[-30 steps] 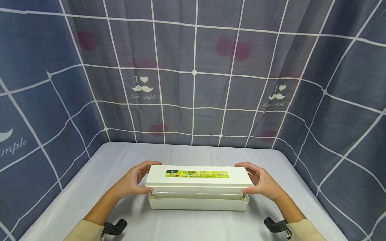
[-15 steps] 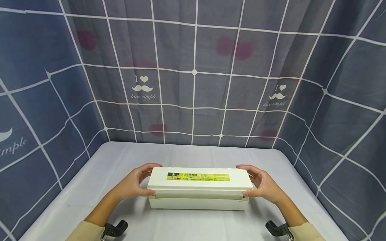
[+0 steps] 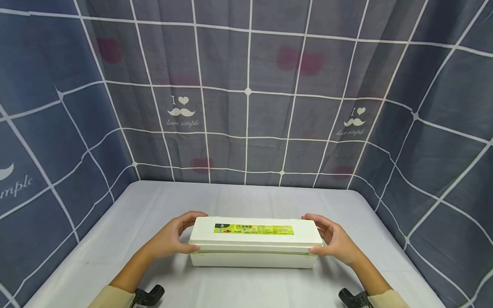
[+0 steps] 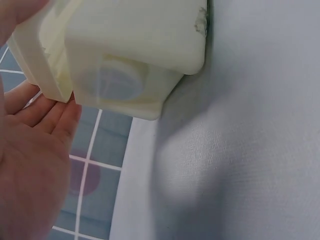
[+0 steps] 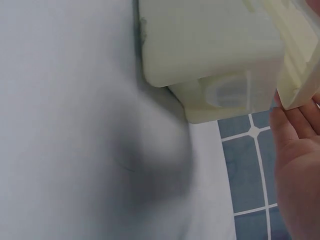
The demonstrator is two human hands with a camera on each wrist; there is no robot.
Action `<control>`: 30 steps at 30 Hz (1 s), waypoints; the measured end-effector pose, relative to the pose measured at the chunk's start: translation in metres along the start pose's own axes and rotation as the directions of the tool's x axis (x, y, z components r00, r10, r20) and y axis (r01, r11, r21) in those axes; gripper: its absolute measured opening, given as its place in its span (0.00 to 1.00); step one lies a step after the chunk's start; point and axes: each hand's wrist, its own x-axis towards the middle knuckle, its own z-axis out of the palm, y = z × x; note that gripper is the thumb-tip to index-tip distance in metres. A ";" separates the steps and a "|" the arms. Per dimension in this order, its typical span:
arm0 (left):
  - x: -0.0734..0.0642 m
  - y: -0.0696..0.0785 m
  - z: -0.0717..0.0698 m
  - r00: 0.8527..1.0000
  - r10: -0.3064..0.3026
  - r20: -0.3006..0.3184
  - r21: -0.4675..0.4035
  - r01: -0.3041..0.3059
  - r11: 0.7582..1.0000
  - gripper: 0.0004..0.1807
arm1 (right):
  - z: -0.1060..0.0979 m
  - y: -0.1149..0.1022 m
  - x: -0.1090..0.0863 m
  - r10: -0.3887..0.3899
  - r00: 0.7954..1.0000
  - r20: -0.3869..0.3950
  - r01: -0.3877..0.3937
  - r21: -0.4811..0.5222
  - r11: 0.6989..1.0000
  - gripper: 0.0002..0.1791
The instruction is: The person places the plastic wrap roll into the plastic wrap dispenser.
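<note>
A long cream-white cling film box stands on the table, its base (image 3: pixel 252 260) low and its lid (image 3: pixel 246 238) just above. The lid bears a yellow-green label (image 3: pixel 254 229). My left hand (image 3: pixel 181 234) grips the lid's left end, thumb at the front edge and fingers at the back. At the right end my right hand (image 3: pixel 334 239) holds the lid the same way. Both wrist views show a narrow gap between the lid (image 4: pixel 42 55) and the base (image 4: pixel 135 35). The film roll inside is hidden in the head view.
A white cloth covers the table (image 3: pixel 246 199). Dark blue checked curtains (image 3: pixel 246 115) enclose it at the back and on both sides. Black straps (image 3: pixel 148 295) are worn at both wrists.
Both hands have lowered the lid toward the base, its front edge coming down. The film roll that showed between them a second ago is now covered. The base has stayed in place.
</note>
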 end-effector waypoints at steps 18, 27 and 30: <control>-0.002 -0.005 0.003 1.000 -0.027 0.003 0.039 0.027 0.999 0.41 | 0.005 0.008 -0.004 0.034 0.999 0.001 -0.034 0.002 0.999 0.45; -0.001 -0.007 0.002 1.000 -0.026 0.007 0.046 0.026 0.999 0.41 | 0.007 0.009 -0.002 0.043 0.999 0.009 -0.043 0.016 0.999 0.45; -0.002 -0.007 0.003 1.000 -0.027 0.014 0.050 0.026 0.998 0.40 | 0.006 0.011 -0.002 0.042 0.999 0.010 -0.043 0.019 0.999 0.45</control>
